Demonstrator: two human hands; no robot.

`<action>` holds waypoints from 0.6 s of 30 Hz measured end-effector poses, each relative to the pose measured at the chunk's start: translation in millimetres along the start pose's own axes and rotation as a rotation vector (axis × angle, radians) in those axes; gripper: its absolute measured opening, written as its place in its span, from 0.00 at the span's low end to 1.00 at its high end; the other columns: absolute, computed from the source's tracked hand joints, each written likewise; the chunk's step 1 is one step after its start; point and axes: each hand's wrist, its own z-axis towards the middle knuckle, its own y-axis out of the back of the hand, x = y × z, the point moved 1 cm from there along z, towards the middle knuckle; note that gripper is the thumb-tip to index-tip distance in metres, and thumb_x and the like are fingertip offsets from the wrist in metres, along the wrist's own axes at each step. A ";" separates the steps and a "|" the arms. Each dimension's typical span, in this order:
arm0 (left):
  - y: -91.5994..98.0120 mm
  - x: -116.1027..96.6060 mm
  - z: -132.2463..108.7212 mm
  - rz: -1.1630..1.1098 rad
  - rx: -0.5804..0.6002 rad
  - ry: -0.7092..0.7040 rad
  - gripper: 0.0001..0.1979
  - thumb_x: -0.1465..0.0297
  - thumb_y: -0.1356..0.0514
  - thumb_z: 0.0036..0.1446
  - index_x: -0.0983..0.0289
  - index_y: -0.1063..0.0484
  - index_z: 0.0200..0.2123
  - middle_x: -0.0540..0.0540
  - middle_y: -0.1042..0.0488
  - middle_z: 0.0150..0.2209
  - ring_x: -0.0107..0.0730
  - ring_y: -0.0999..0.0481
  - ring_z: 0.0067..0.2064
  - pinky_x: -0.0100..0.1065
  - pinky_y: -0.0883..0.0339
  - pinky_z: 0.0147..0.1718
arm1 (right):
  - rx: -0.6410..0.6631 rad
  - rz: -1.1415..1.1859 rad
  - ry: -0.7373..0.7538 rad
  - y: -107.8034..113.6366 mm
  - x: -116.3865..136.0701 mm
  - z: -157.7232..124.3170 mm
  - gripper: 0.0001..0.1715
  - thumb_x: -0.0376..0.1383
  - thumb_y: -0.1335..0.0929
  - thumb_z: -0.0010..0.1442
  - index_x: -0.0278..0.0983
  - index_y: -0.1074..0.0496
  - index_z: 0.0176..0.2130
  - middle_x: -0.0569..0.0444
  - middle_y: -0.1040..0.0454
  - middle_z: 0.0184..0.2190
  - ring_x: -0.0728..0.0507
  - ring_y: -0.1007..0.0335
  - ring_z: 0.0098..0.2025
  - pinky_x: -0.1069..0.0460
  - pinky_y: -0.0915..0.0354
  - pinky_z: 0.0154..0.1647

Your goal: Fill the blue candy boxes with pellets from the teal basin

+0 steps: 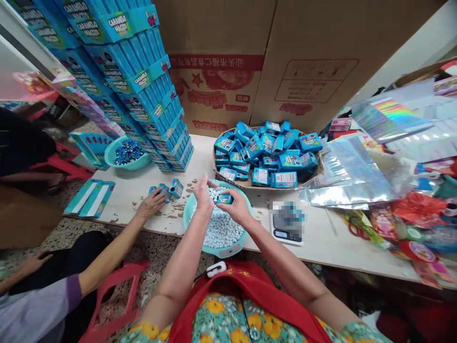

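Observation:
My right hand [236, 207] grips a small blue candy box [224, 198] over a turquoise basin [186, 220]. My left hand [203, 194] is cupped beside the box's left end, with white candies [213, 193] against its palm. Part of the palm is hidden from this angle. Below both hands, the basin holds a heap of small round pale candies [223, 229]. Right of the basin lies a small digital scale [285, 234], its upper part blurred out. Behind the basin, a shallow cardboard tray [264, 185] is piled with blue candy boxes [266, 147].
At left, a co-worker's hand [152, 204] touches small blue boxes [175, 188]. Tall stacked display cartons [143, 90] stand behind, beside a bowl [134, 165] of blue-wrapped pieces. A large cardboard box [228, 114] backs the table. Shiny film sheets [348, 176] and coloured packaging crowd the right.

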 end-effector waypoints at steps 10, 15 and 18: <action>-6.1 -5.4 -3.6 0.009 0.014 0.015 0.21 0.47 0.42 0.50 0.60 0.33 0.24 0.48 0.34 0.15 0.30 0.31 0.20 0.32 0.35 0.22 | -0.004 0.087 -0.012 1.0 -9.1 6.0 0.18 0.43 0.26 0.47 0.38 0.27 0.38 0.54 0.25 0.36 0.41 0.30 0.39 0.48 0.36 0.43; -8.1 -7.4 -6.6 -0.056 0.073 0.026 0.18 0.51 0.42 0.53 0.60 0.32 0.27 0.50 0.32 0.20 0.30 0.29 0.22 0.35 0.31 0.26 | 0.028 0.169 -0.027 3.8 -13.3 10.3 0.20 0.43 0.26 0.46 0.38 0.27 0.38 0.54 0.25 0.37 0.40 0.30 0.41 0.47 0.36 0.45; -0.5 -10.5 2.2 -0.102 0.049 -0.030 0.18 0.51 0.46 0.56 0.61 0.34 0.29 0.49 0.34 0.20 0.30 0.30 0.23 0.37 0.30 0.30 | 0.055 0.274 -0.070 16.3 -15.7 8.6 0.23 0.43 0.24 0.44 0.38 0.27 0.39 0.54 0.24 0.37 0.40 0.29 0.41 0.47 0.36 0.45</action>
